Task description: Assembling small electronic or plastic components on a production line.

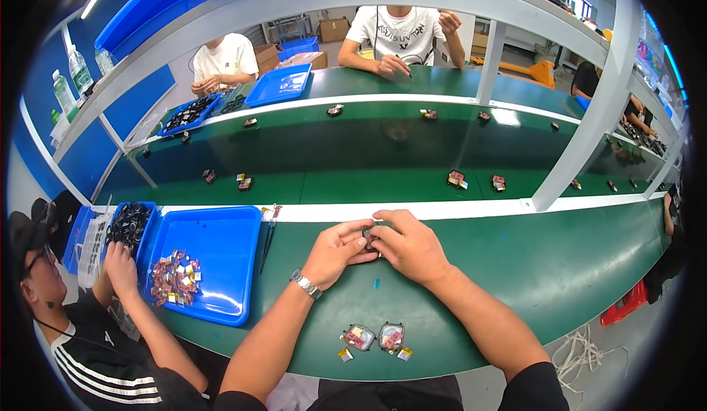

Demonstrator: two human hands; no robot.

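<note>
Both my hands meet over the green bench, just short of the white rail. My left hand (336, 250) has its fingers closed on one side of a small dark plastic housing (369, 240). From the other side my right hand (409, 246) pinches the same piece, and the fingers cover most of it. Closer to me lie two opened housings (359, 336) with red circuit boards and small silver-yellow battery cells (404, 353). A small blue scrap (377, 283) rests between them and my hands. Tweezers (269, 240) lie to the left of my hands.
At left, a blue tray (245, 293) holds a pile of red boards with cells (175, 278). Beside it a co-worker's hand (120, 265) reaches toward a bin of black parts (131, 223). Beyond the white rail (442, 210), a green conveyor belt (331, 153) carries several housings. A slanted white post (582, 131) stands right.
</note>
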